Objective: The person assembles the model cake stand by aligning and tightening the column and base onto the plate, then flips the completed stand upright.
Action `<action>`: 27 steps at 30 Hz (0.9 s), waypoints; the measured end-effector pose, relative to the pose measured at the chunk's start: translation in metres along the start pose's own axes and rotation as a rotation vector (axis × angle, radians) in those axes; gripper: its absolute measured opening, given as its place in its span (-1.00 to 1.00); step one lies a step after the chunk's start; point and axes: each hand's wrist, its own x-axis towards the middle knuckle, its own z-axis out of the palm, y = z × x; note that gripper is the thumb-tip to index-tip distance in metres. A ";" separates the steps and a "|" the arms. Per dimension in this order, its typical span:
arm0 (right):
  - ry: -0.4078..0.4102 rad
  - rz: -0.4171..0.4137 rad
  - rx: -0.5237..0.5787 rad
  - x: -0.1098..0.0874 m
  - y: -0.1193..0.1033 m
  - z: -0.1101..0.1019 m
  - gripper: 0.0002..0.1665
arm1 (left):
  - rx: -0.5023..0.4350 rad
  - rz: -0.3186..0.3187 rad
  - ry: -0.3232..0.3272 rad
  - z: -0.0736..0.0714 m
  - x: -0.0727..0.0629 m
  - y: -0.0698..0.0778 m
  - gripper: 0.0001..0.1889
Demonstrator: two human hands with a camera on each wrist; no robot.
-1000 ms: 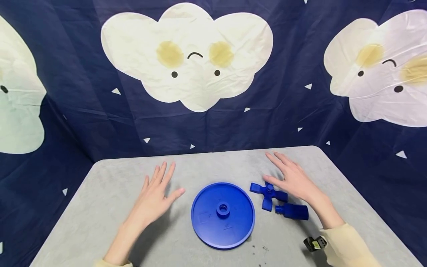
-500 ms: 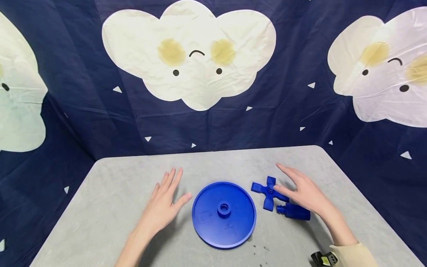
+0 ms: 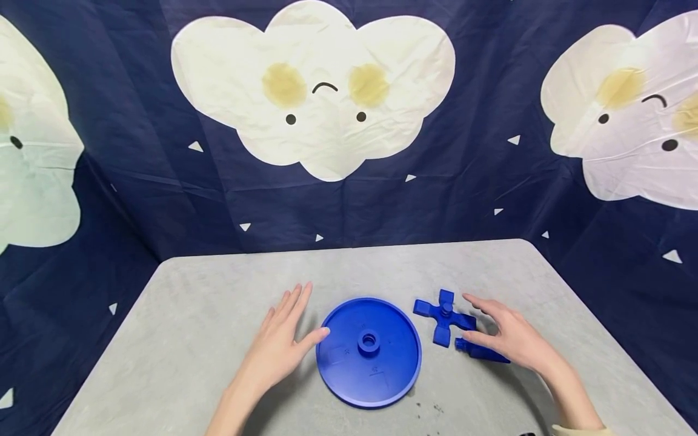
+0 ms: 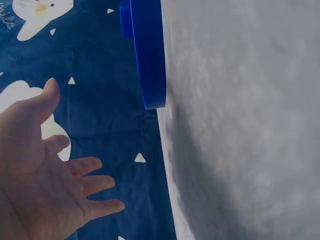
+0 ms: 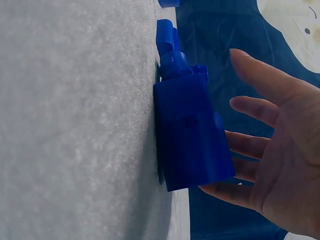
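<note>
Fingers of the left hand (image 3: 280, 348) lie loosely extended, holding nothing, the thumb spread well apart; from the head view its tip overlaps the near rim of the blue disc (image 3: 357, 372), though the left wrist view shows a gap between them. The right hand (image 3: 509, 333) is also relaxed, thumb and fingers apart, above the blue bottle-shaped part (image 5: 190, 135), which lies on its side. Some fingertips pass behind that part in the right wrist view, so contact cannot be told, but nothing is gripped. Just beside its neck lies a blue cross-shaped piece (image 3: 445, 310). All three parts rest on the grey table (image 3: 218, 303), with dark specks (image 3: 428, 409) near the disc.

Over the last second the left hand has shifted toward the disc, and the right has drawn back from the cross-shaped piece, now covering more of the bottle-shaped part. That suggests the work is at the reaching stage, the parts still separate.

No brand shows. Small marks on the disc and bottle-shaped part are unreadable; lettering on the dark blue drape (image 4: 100, 115), cut off at the left wrist view's edge, seems to say "smile".
</note>
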 end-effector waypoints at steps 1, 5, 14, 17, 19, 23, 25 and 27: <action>-0.010 0.003 0.004 -0.001 0.000 0.000 -0.13 | -0.003 0.001 -0.005 0.000 -0.001 0.001 -0.07; -0.045 0.019 0.004 -0.002 0.000 0.000 -0.16 | 0.006 0.011 -0.032 0.001 -0.003 0.003 -0.07; -0.095 0.067 0.007 -0.005 0.002 0.001 -0.30 | 0.001 -0.014 -0.156 0.000 -0.005 0.008 -0.09; -0.081 0.045 0.010 -0.007 0.005 0.002 -0.39 | -0.003 -0.023 -0.175 0.001 -0.005 0.009 -0.09; -0.087 0.026 0.008 -0.009 0.008 0.002 -0.43 | -0.008 -0.030 -0.185 0.002 -0.006 0.010 -0.09; -0.153 0.030 0.021 -0.011 0.011 0.000 -0.46 | -0.026 -0.042 -0.208 0.005 -0.009 0.012 -0.09; -0.190 0.025 0.018 -0.011 0.012 0.000 -0.47 | -0.028 -0.053 -0.221 0.006 -0.010 0.012 -0.09; -0.221 0.023 0.013 -0.010 0.013 -0.001 -0.49 | -0.024 -0.067 -0.233 0.007 -0.012 0.013 -0.08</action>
